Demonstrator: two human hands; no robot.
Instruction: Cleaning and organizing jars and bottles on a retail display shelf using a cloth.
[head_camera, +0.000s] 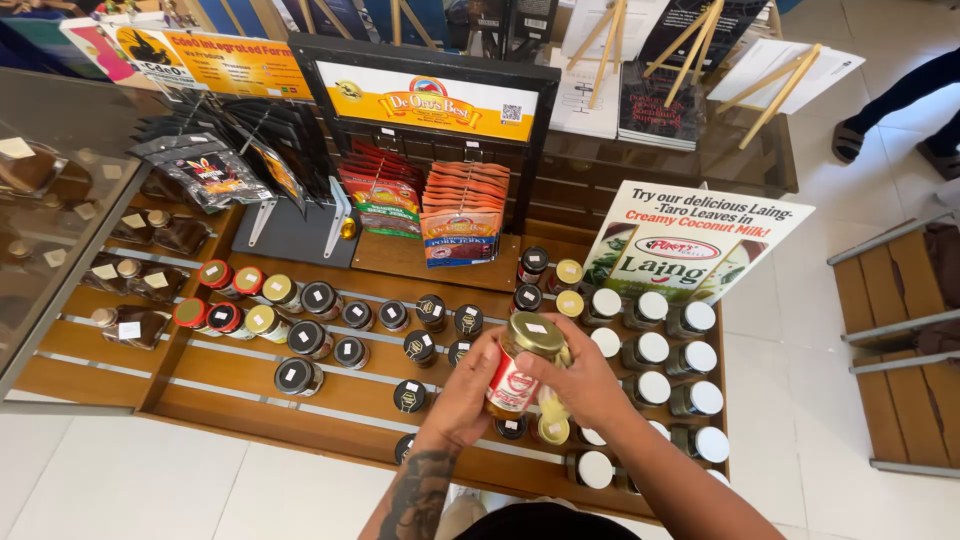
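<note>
Two hands on gold-lidded jar (520, 370) | left hand (462, 392) grip closed | right hand (580, 385) grip closed

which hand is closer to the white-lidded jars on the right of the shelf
Right. The right hand grips the gold-lidded jar just beside the white-lidded jars; the left hand is farther away.

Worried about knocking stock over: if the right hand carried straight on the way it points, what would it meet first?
The right hand points left, across the gold-lidded jar it grips. Past that, probably the left hand; depth is unclear.
</note>
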